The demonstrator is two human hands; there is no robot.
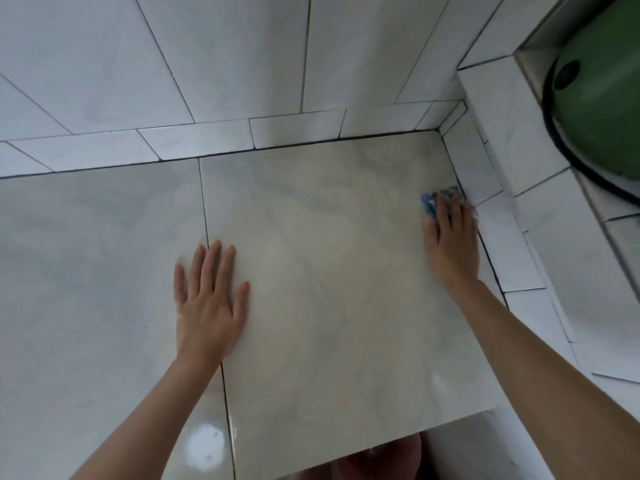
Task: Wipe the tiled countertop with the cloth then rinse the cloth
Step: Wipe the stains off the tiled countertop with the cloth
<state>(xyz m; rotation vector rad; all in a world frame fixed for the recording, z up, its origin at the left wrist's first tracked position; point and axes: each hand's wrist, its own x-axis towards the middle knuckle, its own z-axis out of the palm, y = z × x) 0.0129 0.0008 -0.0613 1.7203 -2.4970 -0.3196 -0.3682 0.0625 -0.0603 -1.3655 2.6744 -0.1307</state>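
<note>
Tiled countertop (329, 271): large glossy tiles, pale and marbled, with thin dark grout lines. Cloth (429, 202): blue, bunched, lying on the countertop against its right-hand edge, mostly covered by the extended fingers of the right hand (453, 244).

The bench (329, 271) is faced with smooth, glossy marbled tile, glare reflected at lower left. Glossy white wall tiles (225, 64) are seen above. A blue cloth (429, 202) looks soft, blurred.
</note>
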